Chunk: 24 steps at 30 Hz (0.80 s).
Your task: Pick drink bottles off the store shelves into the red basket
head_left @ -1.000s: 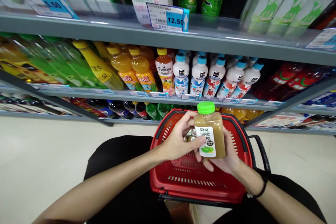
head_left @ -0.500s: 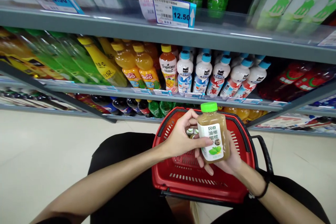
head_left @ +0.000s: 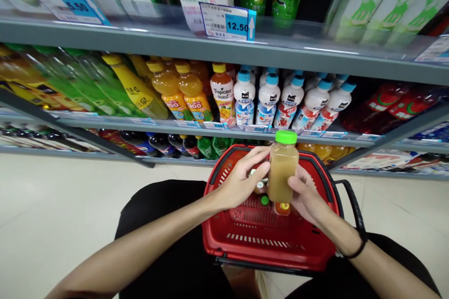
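A juice bottle [head_left: 281,173] with a bright green cap and cloudy yellow-brown juice is upright above the red basket. Its plain side faces me, with no label showing there. My right hand [head_left: 308,194] grips the bottle's right side, thumb across the front. At its left edge, the thumb and fingers of my left hand [head_left: 245,178] reach the bottle; some fingertips are hidden behind it. Below, inside the shopping basket [head_left: 270,253], lie a green-capped item [head_left: 264,200], an orange item [head_left: 282,208] and light-capped bottles [head_left: 258,183] partly covered by my hands.
Ahead is a drinks shelf [head_left: 224,53] with white blue-capped bottles [head_left: 268,103], a Tropicana bottle [head_left: 223,96], orange drinks [head_left: 192,93] and cartons above. A price tag [head_left: 228,23] hangs on its edge. The basket's black handle [head_left: 354,205] sticks out rightward. My knees flank the basket.
The bottle has been turned, so its labelled face has gone and a plain side shows. It has risen slightly. My right thumb now lies on its front; the left thumb has drawn back to its edge.
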Available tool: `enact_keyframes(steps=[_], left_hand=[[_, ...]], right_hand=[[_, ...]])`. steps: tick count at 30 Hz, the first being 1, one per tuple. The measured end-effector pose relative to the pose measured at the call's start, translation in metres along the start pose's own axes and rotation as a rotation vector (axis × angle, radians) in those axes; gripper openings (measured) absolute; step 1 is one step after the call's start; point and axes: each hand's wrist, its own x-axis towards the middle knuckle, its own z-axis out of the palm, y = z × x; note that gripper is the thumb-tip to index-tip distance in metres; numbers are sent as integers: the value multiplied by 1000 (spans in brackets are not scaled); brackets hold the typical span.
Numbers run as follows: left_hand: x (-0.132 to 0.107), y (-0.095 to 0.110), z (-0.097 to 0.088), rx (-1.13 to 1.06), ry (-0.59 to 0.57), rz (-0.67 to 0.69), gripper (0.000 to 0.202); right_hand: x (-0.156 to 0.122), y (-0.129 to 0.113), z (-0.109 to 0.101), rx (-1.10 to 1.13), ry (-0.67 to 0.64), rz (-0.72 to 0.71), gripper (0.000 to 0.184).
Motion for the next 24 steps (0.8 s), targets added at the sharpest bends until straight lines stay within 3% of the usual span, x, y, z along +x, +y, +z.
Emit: enact_keyframes(steps=[3,6,10,14,16,19,24], left_hand=[[1,-3,-1,-19,-38,20,55],[-1,-9,0,-92,-9,-25,63],[-4,-17,2,-276,73,-135,73],[-7,-16,1,-454,148,-227,64],[-7,-11,1,-544,109,-267,58],[-5,-4,-1,-604,14,-246,62],[-5,1,-5,-465,-84,-203,72]], right_hand=[[2,3,3,-107,90,-78,64],[4,8,4,-197,76,-132,77],[2,9,-1,-217,26,-122,60],[-4,4,-1,-208,-87,-102,50],[-7,3,1,-226,-90,-128,51],[-9,6,5,-313,5,-191,56],[-15,17,8,-499,115,-277,56]])
